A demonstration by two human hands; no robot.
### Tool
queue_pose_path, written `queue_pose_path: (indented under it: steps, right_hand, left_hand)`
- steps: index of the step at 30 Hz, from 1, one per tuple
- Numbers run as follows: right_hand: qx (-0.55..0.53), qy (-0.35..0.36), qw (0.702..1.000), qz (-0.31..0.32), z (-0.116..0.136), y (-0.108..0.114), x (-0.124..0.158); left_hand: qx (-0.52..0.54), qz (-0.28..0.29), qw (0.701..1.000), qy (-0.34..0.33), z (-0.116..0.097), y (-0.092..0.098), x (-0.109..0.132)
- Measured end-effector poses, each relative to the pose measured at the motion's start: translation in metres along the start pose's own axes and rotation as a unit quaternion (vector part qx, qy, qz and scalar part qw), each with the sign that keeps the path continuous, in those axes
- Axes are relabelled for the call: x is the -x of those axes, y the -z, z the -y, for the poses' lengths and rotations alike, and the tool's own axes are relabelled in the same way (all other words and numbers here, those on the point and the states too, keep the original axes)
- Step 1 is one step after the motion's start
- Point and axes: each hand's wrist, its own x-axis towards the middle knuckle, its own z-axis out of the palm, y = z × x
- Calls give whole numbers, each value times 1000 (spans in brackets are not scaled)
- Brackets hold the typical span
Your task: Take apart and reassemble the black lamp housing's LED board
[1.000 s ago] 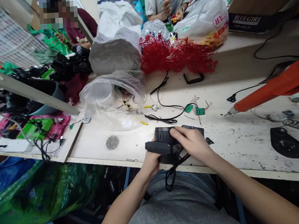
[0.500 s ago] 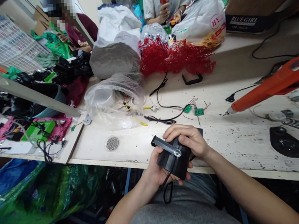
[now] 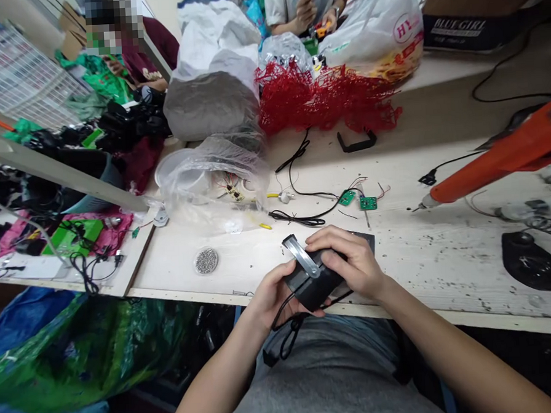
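Both hands clamped the small black unit (image 3: 314, 289) just over the table edge (image 3: 192, 294), left hand (image 3: 269, 295) under it, right hand (image 3: 352, 264) on top, metal bracket (image 3: 305, 258) facing up, cord (image 3: 286, 336) dangling below that edge; prob the checking-it-over step imo, next move needed a firm hold w/o snagging cord.

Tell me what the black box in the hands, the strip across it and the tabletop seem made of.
The black box, held by the left hand and right hand: likely moulded plastic, matt, dull even sheen. The strip: probably metal, bright silver-grey, catching light. The tabletop: seems white-painted board, worn, speckled with dark marks.
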Motion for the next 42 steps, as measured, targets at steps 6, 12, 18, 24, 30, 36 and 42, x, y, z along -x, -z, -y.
queue_pose_path:
  steps: [6, 12, 18, 24, 30, 36, 42]
  right_hand:
    - [21, 138, 990, 29, 2, 2, 2]
    - [29, 166, 986, 12, -1, 2, 0]
    - [63, 157, 985, 8, 4, 0, -4]
    - [64, 150, 987, -2, 4, -2, -1]
    - [49, 37, 993, 96, -2, 4, 1]
    - [98, -9, 981, 166, -26, -7, 14]
    - [163, -2, 973, 165, -37, -12, 18]
  left_hand:
    - [-2, 54, 998, 12, 0, 4, 7]
    - [-19, 57, 998, 21, 7, 8, -1]
    - [22, 61, 998, 21, 14, 5, -9]
    - [30, 68, 997, 12, 17, 6, -8]
    - [-44, 13, 998, -43, -1, 12, 4]
    - [-242, -219, 924, -200, -15, 19, 13]
    - [-495, -254, 781, -283, -19, 26, 18]
